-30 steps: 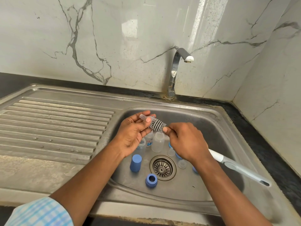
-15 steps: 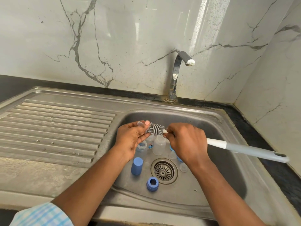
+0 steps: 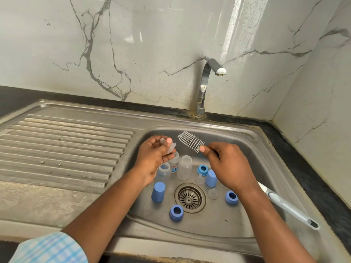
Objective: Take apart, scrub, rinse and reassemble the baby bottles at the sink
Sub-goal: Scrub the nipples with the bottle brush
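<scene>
Over the sink point(image 3: 262, 168), your left hand point(image 3: 152, 160) is pinching a clear teat point(image 3: 169, 147) — your right hand point(image 3: 229, 164) is gripping the bottle brush point(image 3: 190, 141) near it.

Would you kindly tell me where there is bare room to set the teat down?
The ribbed drainboard left of the basin is bare. In the basin, the front floor between the near ring and the right ring is free. Behind and beside the drain it is crowded with bottles and caps.

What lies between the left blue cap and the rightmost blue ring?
The drain strainer and a clear teat, seen in the head view.
</scene>
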`<action>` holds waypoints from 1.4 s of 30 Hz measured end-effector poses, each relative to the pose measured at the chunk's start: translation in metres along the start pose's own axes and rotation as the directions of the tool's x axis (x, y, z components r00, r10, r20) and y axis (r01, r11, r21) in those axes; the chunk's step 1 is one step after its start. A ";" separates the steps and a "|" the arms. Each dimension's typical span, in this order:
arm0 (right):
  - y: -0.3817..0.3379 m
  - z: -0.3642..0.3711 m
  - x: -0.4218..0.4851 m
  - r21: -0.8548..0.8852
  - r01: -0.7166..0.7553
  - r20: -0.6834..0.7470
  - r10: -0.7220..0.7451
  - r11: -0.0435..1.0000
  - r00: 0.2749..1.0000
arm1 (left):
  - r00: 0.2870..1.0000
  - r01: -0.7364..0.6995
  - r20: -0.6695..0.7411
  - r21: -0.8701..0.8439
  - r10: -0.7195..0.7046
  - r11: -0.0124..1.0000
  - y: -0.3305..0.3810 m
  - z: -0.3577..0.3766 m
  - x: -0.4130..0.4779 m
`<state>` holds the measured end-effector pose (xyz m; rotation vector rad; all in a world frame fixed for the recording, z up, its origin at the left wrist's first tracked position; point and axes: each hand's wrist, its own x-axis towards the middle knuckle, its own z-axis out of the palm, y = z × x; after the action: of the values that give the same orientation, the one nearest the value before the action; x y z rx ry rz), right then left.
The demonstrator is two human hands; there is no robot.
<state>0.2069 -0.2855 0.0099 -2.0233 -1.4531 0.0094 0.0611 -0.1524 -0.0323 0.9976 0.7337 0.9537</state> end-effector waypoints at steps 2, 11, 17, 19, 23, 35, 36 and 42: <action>0.002 0.003 0.000 -0.003 -0.001 0.026 0.001 1.000 1.000 | 1.000 -0.020 0.005 0.041 0.020 0.999 0.002 -0.001 0.001; 0.004 0.012 0.001 0.029 0.015 0.085 -0.018 0.999 0.996 | 0.998 0.050 0.014 0.180 -0.053 0.982 0.005 -0.006 -0.001; 0.006 0.013 0.002 0.041 0.016 0.085 -0.020 0.999 0.996 | 0.993 0.060 0.084 0.282 -0.087 0.958 0.004 -0.007 -0.004; 0.006 0.013 0.002 0.034 0.021 0.087 -0.024 0.999 0.996 | 0.992 0.061 0.090 0.307 -0.093 0.950 0.003 -0.007 -0.005; 0.007 0.014 0.003 0.032 0.023 0.085 -0.026 0.999 0.996 | 0.989 0.089 0.084 0.305 -0.119 0.948 0.003 -0.007 -0.005; -0.004 0.016 -0.004 -0.043 0.040 0.082 -0.037 0.998 0.996 | 0.991 0.128 0.009 0.207 -0.132 0.970 0.004 -0.006 -0.012; -0.007 0.019 -0.006 -0.058 0.050 0.106 -0.043 0.997 0.993 | 0.992 0.126 0.000 0.179 -0.128 0.976 0.004 -0.006 -0.014; -0.016 0.026 -0.009 -0.086 0.068 0.136 -0.056 0.994 0.989 | 0.997 0.052 0.042 0.137 -0.058 0.989 0.011 -0.005 -0.022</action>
<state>0.1802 -0.2772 -0.0062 -2.0831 -1.6263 0.0548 0.0441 -0.1682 -0.0226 1.1089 0.7920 0.8387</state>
